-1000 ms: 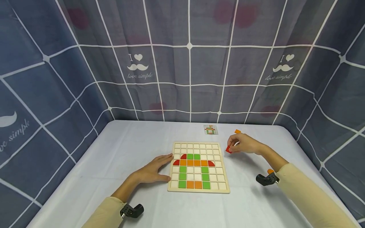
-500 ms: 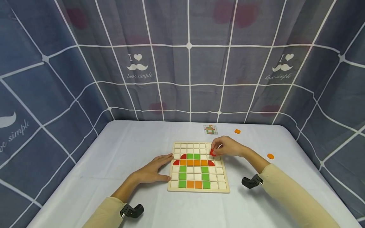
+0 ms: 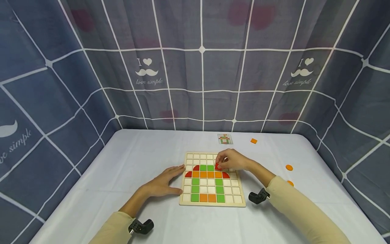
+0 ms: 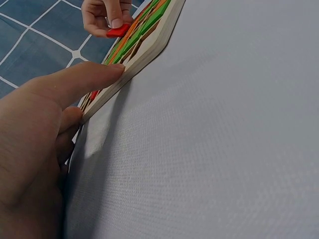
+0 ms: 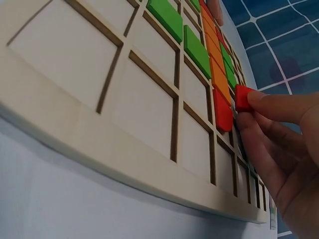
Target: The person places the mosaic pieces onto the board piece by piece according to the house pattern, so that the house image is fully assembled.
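A wooden grid board (image 3: 212, 204) lies on the table, partly filled with green, orange and red tiles. My right hand (image 3: 233, 160) is over its upper right part and pinches a red tile (image 5: 242, 98) between thumb and fingers. That tile is beside the green tiles (image 3: 206, 167), above the row of orange tiles (image 3: 207, 174); whether it sits in a cell cannot be told. My left hand (image 3: 163, 183) rests at the board's left edge, fingers extended. In the left wrist view its thumb (image 4: 102, 79) touches the board's wooden rim.
A small picture card (image 3: 225, 139) with a coloured grid lies behind the board. An orange square tile (image 3: 254, 141) is to its right. Two orange rounded pieces, one an orange disc (image 3: 289, 167), lie further right; the sleeve partly covers the other orange piece (image 3: 290, 183).
My right hand has moved left with the red tile, from beside the board to over it. Orange pieces on the right have come into view from behind the arm. The left hand stays put.
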`<action>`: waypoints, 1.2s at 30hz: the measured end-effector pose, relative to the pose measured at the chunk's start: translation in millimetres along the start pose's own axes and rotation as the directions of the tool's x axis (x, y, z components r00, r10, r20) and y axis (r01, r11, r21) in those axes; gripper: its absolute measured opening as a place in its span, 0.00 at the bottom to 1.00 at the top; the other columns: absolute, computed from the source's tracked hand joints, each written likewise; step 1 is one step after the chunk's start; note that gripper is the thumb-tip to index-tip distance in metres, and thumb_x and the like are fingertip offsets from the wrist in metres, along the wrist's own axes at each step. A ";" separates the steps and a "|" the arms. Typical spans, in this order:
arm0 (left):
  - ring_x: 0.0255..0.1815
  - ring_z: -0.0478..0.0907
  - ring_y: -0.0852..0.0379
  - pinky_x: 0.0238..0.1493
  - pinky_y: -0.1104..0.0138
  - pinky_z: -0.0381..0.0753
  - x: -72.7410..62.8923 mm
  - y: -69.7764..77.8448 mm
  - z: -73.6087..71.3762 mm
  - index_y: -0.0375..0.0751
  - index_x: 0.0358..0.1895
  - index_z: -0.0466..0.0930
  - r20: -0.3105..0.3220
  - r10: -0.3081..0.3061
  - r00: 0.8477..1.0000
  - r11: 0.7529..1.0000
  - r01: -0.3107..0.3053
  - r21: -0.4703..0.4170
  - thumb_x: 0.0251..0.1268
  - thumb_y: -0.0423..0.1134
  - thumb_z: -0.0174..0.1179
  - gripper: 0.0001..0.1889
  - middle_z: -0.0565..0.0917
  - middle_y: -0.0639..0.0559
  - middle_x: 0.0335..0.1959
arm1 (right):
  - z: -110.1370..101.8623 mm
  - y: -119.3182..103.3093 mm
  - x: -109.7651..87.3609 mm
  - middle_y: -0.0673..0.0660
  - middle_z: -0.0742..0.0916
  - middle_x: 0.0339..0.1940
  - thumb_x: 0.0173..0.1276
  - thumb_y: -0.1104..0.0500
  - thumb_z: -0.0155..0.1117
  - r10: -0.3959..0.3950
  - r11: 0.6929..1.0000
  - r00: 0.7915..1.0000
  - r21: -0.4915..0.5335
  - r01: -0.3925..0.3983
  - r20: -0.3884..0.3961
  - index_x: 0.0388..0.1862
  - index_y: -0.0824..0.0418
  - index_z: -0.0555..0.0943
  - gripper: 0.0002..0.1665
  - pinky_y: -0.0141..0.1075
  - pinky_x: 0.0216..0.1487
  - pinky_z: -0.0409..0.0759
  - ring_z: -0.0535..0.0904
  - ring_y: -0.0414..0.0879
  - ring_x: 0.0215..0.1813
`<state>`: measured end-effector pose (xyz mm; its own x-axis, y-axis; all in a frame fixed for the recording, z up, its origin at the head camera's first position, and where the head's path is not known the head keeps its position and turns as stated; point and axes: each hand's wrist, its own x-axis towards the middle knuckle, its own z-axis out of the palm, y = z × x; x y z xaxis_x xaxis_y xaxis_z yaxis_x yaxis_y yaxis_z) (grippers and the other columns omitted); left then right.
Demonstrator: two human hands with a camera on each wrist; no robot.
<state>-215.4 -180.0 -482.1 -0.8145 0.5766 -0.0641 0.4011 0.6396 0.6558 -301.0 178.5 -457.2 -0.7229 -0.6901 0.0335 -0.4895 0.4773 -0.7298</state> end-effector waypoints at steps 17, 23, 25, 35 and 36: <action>0.83 0.48 0.43 0.76 0.38 0.52 0.3 -1.5 2.2 0.46 0.83 0.58 -0.006 -0.005 1.000 1.000 0.005 0.012 0.61 0.57 0.71 0.50 0.55 0.54 0.84 | 5.3 -8.5 0.5 0.43 0.84 0.29 0.67 0.64 0.75 0.002 0.987 1.000 -0.163 0.001 0.018 0.38 0.56 0.88 0.04 0.34 0.40 0.82 0.80 0.38 0.33; 0.82 0.48 0.44 0.76 0.38 0.52 0.5 -0.9 2.3 0.46 0.83 0.58 -0.011 -0.002 1.000 1.000 0.002 0.011 0.61 0.57 0.71 0.49 0.56 0.53 0.83 | -3.5 -8.5 -2.6 0.44 0.84 0.30 0.68 0.63 0.74 0.010 0.987 1.000 -0.162 -0.005 0.027 0.42 0.57 0.87 0.05 0.35 0.43 0.83 0.82 0.39 0.35; 0.82 0.48 0.43 0.76 0.38 0.52 0.6 -0.5 2.3 0.46 0.83 0.58 -0.009 0.000 1.000 1.000 0.000 0.010 0.61 0.57 0.71 0.50 0.56 0.52 0.83 | -10.1 -4.8 -4.0 0.44 0.85 0.32 0.69 0.62 0.73 0.013 0.988 1.000 -0.151 -0.010 0.021 0.43 0.58 0.87 0.06 0.36 0.44 0.83 0.83 0.40 0.37; 0.82 0.48 0.43 0.76 0.37 0.52 0.3 -1.3 1.3 0.46 0.83 0.58 -0.007 -0.003 1.000 1.000 0.003 0.014 0.61 0.57 0.70 0.50 0.56 0.52 0.83 | -51.7 14.7 -15.0 0.48 0.87 0.36 0.68 0.64 0.73 0.074 0.987 0.993 -0.135 -0.086 -0.091 0.47 0.65 0.87 0.10 0.39 0.40 0.83 0.85 0.45 0.41; 0.82 0.48 0.43 0.76 0.37 0.52 0.2 -1.3 1.3 0.46 0.83 0.58 -0.007 -0.005 1.000 1.000 0.005 0.011 0.61 0.57 0.71 0.50 0.56 0.52 0.83 | -55.1 17.2 -16.1 0.49 0.87 0.36 0.68 0.64 0.73 0.077 0.986 0.991 -0.140 -0.092 -0.107 0.47 0.66 0.87 0.11 0.40 0.41 0.83 0.85 0.46 0.41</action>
<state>-215.6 -180.0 -484.0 -0.8196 0.5695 -0.0620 0.4016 0.6484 0.6468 -324.7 227.7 -432.7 -0.8064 -0.5893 0.0502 -0.4846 0.6097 -0.6272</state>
